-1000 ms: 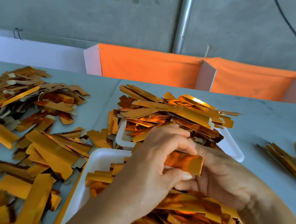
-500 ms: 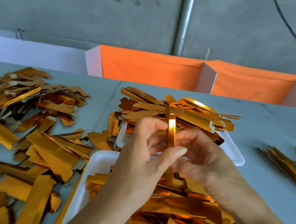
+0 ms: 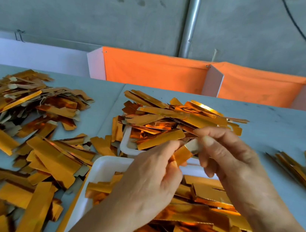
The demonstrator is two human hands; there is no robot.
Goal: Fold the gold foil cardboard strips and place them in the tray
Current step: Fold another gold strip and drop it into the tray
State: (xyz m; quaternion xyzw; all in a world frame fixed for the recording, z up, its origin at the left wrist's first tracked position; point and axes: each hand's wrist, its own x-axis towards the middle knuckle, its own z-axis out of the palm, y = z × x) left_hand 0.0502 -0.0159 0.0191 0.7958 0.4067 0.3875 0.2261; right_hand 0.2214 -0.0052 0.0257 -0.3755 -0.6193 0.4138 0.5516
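A gold foil strip [image 3: 183,154] is held between both hands above the gap between two white trays. My left hand [image 3: 151,177] pinches its lower gold end; my right hand [image 3: 227,156] pinches its upper end, where the pale cardboard back shows. The near tray [image 3: 103,168] holds a heap of folded gold strips under my wrists. The far tray [image 3: 125,144] is piled high with several more gold strips.
Loose gold strips lie spread over the grey table at the left [image 3: 26,132] and in a small bundle at the right [image 3: 299,169]. Orange fabric bins with white dividers [image 3: 154,72] stand along the table's far edge, under a concrete wall.
The strip stood upright between my fingers half a second ago; now it lies slanted and lower. My right hand has shifted right, and my left hand has dropped a little.
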